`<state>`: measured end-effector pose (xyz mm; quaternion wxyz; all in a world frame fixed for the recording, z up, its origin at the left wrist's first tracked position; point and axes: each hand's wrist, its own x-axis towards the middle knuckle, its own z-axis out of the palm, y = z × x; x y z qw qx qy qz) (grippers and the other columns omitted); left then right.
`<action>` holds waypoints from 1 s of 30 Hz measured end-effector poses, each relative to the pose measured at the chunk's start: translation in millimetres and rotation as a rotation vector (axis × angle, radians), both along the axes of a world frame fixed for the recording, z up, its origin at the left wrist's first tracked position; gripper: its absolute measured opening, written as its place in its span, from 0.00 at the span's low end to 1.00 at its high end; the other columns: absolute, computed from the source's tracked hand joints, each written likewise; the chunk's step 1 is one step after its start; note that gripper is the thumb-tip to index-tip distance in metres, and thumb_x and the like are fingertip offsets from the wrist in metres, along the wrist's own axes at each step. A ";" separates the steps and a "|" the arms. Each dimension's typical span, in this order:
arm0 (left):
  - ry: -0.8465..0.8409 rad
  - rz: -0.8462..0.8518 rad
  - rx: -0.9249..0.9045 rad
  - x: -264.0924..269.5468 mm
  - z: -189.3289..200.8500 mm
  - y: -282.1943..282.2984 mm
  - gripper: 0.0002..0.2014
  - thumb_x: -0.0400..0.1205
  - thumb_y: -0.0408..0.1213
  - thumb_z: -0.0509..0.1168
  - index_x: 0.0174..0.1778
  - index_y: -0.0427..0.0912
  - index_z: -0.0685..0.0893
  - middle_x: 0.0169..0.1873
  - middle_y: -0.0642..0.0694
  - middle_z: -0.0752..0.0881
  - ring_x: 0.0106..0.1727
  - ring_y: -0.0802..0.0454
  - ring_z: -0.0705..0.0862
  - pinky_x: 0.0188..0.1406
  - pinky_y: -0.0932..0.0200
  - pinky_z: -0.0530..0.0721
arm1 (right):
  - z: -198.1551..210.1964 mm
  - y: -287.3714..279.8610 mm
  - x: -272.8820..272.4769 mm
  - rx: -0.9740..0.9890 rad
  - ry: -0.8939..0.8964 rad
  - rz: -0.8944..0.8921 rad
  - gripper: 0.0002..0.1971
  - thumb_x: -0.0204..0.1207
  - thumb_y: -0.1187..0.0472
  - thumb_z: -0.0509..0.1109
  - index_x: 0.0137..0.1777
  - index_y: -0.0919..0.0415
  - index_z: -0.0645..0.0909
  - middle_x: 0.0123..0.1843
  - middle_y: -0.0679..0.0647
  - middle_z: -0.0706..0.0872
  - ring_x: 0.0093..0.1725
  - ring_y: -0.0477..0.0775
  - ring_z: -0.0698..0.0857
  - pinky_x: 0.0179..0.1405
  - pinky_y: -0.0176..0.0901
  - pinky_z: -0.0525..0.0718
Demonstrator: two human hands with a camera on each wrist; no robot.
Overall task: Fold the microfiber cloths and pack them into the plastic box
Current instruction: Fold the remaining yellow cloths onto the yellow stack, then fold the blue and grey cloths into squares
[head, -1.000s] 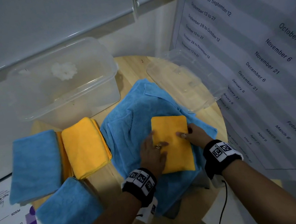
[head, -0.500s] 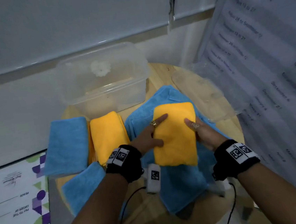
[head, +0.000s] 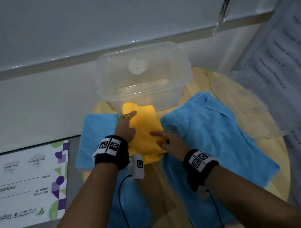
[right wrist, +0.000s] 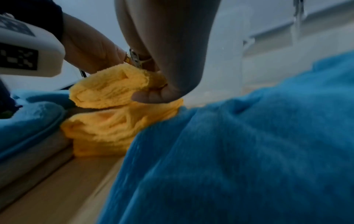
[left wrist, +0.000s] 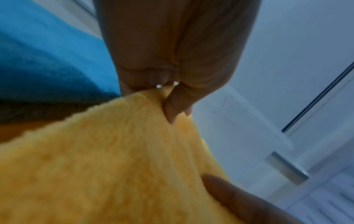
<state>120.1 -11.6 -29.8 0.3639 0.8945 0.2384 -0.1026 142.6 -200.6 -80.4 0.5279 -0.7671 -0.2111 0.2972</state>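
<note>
At twelve o'clock on the tabletop [head: 201, 82] the plastic box [head: 143, 77] holds no cloths yet. Both hands pinch a folded yellow cloth [head: 144, 131] over the yellow stack: left hand [head: 126, 128] at nine o'clock, right hand [head: 169, 142] at four. One blue cloth [head: 213, 135] lies unfolded.

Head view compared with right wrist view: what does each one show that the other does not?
Only the head view shows the empty plastic box, its lid and the printed sheet. Only the right wrist view shows the yellow pile side-on, with the held yellow cloth above it. Both show the left hand, the right hand and the unfolded blue cloth.
</note>
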 end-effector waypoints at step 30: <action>0.185 -0.078 0.364 -1.2 -87.6 -35.6 0.29 0.86 0.53 0.42 0.81 0.57 0.38 0.82 0.46 0.34 0.82 0.42 0.33 0.80 0.42 0.36 | -38.7 -86.1 24.3 -0.283 -0.116 -0.438 0.14 0.75 0.72 0.66 0.57 0.59 0.84 0.58 0.62 0.82 0.56 0.59 0.82 0.60 0.42 0.75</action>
